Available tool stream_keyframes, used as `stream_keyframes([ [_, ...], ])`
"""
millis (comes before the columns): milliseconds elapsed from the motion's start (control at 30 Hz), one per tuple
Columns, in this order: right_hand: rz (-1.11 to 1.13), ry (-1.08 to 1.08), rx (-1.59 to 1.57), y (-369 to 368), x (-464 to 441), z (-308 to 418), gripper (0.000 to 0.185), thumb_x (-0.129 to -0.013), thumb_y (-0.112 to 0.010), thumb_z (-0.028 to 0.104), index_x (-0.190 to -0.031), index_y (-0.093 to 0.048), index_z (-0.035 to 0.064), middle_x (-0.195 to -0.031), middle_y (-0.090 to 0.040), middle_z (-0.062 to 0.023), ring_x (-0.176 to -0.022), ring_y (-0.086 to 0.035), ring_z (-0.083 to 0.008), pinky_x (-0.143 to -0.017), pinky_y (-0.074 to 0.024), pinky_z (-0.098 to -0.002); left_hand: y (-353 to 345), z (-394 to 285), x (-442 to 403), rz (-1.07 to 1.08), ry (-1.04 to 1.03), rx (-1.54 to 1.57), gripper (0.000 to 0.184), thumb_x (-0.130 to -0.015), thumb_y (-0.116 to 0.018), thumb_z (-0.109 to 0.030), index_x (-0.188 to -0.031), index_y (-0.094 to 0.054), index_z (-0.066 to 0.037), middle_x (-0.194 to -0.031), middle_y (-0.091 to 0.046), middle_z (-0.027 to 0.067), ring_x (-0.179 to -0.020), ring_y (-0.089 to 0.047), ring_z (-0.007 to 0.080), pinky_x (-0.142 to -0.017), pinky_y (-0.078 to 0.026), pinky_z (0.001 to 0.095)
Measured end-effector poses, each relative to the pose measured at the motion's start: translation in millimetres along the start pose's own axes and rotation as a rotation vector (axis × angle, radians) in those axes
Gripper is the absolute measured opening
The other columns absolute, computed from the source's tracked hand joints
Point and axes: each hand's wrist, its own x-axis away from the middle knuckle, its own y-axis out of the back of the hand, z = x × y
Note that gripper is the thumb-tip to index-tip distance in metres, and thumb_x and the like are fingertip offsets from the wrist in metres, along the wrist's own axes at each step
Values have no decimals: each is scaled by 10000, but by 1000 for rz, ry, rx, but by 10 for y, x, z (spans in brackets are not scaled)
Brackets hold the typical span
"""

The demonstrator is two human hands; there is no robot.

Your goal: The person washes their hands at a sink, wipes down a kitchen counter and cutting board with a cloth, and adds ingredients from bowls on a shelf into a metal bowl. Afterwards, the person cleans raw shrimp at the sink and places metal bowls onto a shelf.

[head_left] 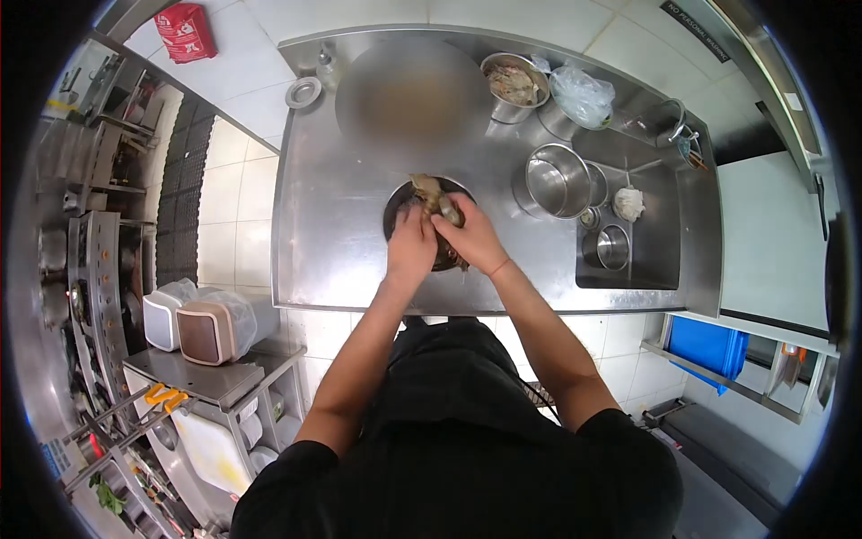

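Observation:
Both of my hands are over a dark round bowl (391, 218) on the steel counter. Between them is a greyish-brown prawn (427, 190), gripped by the fingers. My left hand (412, 239) is closed, its fingertips pressed against the prawn from the left. My right hand (472, 237) closes on it from the right, thumb and fingers curled. Brown pieces, probably more prawns or shells, show at the bowl's lower right edge; the hands hide most of its inside.
A metal pot (512, 85) of prawns or shells stands at the back, beside a clear plastic bag (582, 94). An empty steel pot (555, 181) is near the sink (664, 216), which holds smaller containers. A small metal dish (303, 92) sits back left. A large round area there is blurred.

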Motion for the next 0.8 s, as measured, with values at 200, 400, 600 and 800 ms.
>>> stream_keyframes([
  [200,176,40,271,60,-177,-245,587,-898,-720,394,-1308,-616,-14,-1279,-642,-239,-1227,-594,-384,-1050,-471,-417,88,144,3,167,-30,-219,471,-963,-572,-188,-1388,-540,14,-1346,-578,317,-1209,-602,464,-1007,-513,504],
  [400,195,73,339,364,-903,175,470,-924,-686,406,-1154,-713,-3,-1122,-731,-209,-1072,-694,-362,-964,-532,-429,702,-2,-762,200,89,-108,343,-958,-588,-195,-1248,-686,-38,-1163,-713,243,-1081,-689,388,-936,-536,446],
  [600,108,-53,557,276,-2801,-106,776,-822,-755,520,-1417,-563,61,-1379,-600,-245,-1309,-576,-371,-1074,-484,-428,474,436,-2515,-97,107,-116,627,-879,-693,-285,-1399,-526,22,-1363,-576,284,-1227,-611,374,-1021,-505,425],
  [800,191,-99,719,-89,-3848,-462,1216,-625,-857,642,-1581,-365,74,-1525,-472,-266,-1460,-420,-397,-1181,-389,-431,129,707,-3356,186,508,-188,1183,-684,-871,-338,-1607,-205,-15,-1615,-277,312,-1451,-415,410,-1169,-418,425],
])
